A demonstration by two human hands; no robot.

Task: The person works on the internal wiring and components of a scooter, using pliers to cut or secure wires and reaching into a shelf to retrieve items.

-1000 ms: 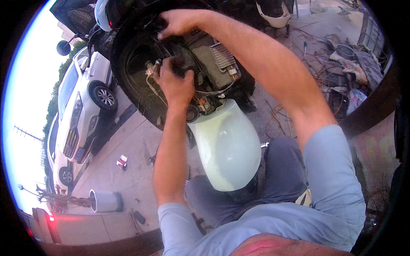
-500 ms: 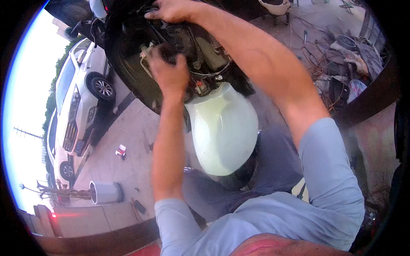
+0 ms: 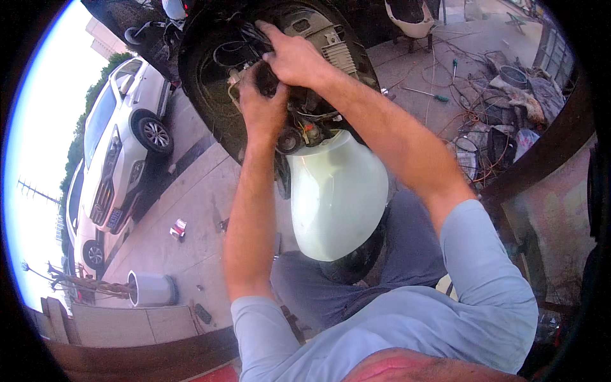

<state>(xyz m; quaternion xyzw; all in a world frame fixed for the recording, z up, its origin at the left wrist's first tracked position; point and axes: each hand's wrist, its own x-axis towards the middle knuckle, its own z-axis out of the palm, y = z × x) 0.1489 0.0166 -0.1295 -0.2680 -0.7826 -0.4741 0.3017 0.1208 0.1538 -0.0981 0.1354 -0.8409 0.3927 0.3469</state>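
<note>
Both arms reach up into the opened front of a scooter, its dark inner shell [image 3: 213, 95] exposed. My left hand [image 3: 264, 108] is curled beside a pale metal bracket [image 3: 234, 86], with something dark between thumb and fingers that I cannot make out. Just above it, my right hand [image 3: 296, 62] closes round a bundle of black cables [image 3: 253, 39], index finger stretched along it. A finned metal part [image 3: 340, 54] sits to the right of that hand. Below the hands are a round dark part [image 3: 290, 141], a red-orange connector [image 3: 312, 132] and the pale green-white front mudguard [image 3: 337, 197].
My legs straddle the front wheel [image 3: 356, 264]. White cars [image 3: 114, 153] and a potted plant's grey pot [image 3: 153, 288] stand left. On the floor at right lie a screwdriver [image 3: 439, 98], tangled wires [image 3: 474, 105] and a heap of cloth [image 3: 541, 86]. A pale scooter panel [image 3: 410, 27] stands behind.
My right hand has come down and right, closer to my left hand, and onto the black cables. My left hand has shifted slightly right. The view has moved, showing more of the scooter's front.
</note>
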